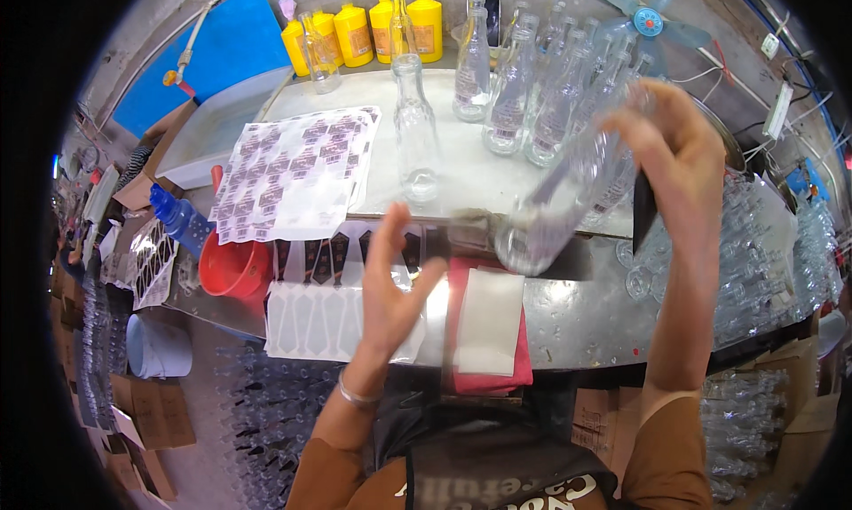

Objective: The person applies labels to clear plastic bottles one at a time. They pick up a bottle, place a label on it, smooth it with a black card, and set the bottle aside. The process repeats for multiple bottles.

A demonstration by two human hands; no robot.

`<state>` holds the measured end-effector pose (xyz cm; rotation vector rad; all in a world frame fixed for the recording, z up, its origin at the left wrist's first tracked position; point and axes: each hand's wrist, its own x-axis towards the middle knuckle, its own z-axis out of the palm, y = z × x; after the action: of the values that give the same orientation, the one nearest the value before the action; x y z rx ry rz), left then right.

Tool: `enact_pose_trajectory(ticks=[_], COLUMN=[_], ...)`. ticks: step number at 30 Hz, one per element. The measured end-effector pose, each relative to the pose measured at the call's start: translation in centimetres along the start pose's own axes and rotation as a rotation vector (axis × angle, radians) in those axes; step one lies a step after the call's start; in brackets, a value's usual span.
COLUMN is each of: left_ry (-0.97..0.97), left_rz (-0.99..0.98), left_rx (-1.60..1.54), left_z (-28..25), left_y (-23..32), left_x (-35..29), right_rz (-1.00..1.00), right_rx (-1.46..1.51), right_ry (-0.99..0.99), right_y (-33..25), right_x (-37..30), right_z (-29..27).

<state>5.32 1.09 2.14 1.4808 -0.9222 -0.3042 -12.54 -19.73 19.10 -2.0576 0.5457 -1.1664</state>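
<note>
My right hand is closed round the neck of a clear glass bottle. The bottle tilts with its base down toward me and to the left, smeared by motion. A flat black piece shows beside the right wrist; whether the hand holds it too, I cannot tell. My left hand is empty, fingers spread, above sheets of bottle-shaped labels. One clear glass bottle stands upright on the white board, beyond the left hand. A printed label sheet lies left of it.
Several glass bottles stand at the back right, before a fan. Yellow containers line the back. A red bucket and blue spray bottle are left. White paper lies on a red cloth near me.
</note>
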Motion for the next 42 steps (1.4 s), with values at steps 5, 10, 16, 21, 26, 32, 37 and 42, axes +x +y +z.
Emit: enact_pose_trajectory(ticks=[5, 10, 16, 21, 26, 32, 37, 42], left_ry=[0.140, 0.090, 0.024, -0.232, -0.534, -0.259, -0.294, -0.190], left_rz=[0.163, 0.150, 0.129, -0.123, -0.560, -0.349, -0.212, -0.262], left_rx=[0.196, 0.087, -0.066, -0.539, -0.947, -0.527, -0.218, -0.399], left_z=[0.7, 2.1, 1.7, 1.6, 5.3, 6.6, 5.8, 7.6], left_y=[-3.4, -6.0, -4.8, 0.8, -0.1, -2.9, -1.0, -2.2], left_x=[8.2, 12.1, 11.1, 5.2, -1.3, -6.5, -8.8, -8.9], right_rz=[-0.111, -0.128, -0.075, -0.323, 0.295, 0.628, 0.476, 0.429], right_rx=[-0.357, -0.478, -0.615, -0.515, 0.185, 0.393, 0.293, 0.179], right_ry=[0.036, 0.043, 0.079, 0.228, -0.308, -0.391, -0.337, -0.337], right_y=[3.7, 7.4, 8.0, 6.2, 7.8, 10.3, 8.6, 9.1], right_x=[4.6, 5.9, 5.4, 0.6, -13.3, -21.6, -22.4, -21.7], right_z=[3.7, 6.1, 7.2, 5.3, 5.1, 6.6, 7.3, 7.0])
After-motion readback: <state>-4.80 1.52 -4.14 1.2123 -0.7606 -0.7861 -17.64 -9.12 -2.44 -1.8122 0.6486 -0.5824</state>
